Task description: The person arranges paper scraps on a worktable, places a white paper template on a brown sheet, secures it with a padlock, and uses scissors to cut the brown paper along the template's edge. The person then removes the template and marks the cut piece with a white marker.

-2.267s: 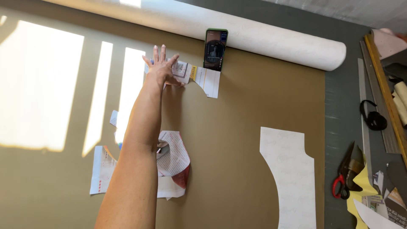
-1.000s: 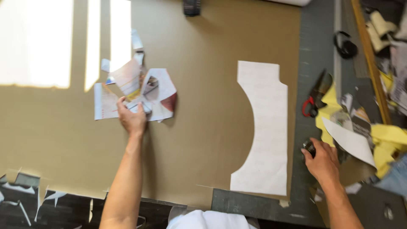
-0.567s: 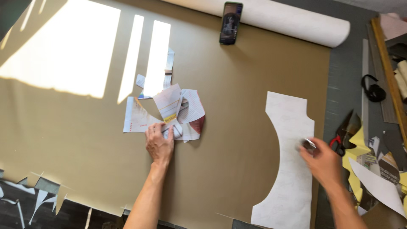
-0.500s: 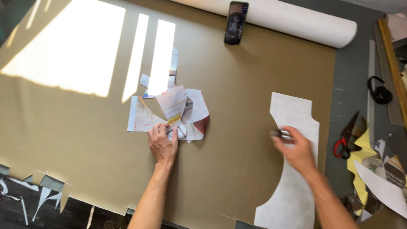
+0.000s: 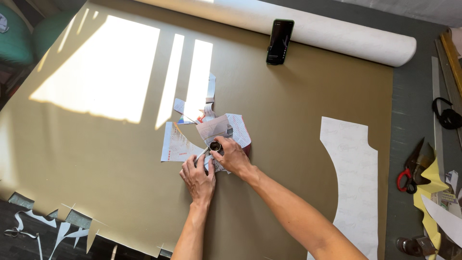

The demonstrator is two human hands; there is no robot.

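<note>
A grey bench (image 5: 409, 120) fills the view, draped with olive-tan cloth (image 5: 298, 125). Window light falls in bright bars (image 5: 110, 77) toward 10 o'clock. At 11 o'clock, perhaps a green seat (image 5: 14, 38).

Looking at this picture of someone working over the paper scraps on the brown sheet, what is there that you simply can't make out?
- Head view: the small round metal object in the right hand; fingers cover most of it, so its kind is unclear.
- The paper scraps under the left hand: the print is too small.
- The white pattern piece: cut off by the bottom edge.
- The red-handled scissors: partly hidden by yellow paper.
</note>
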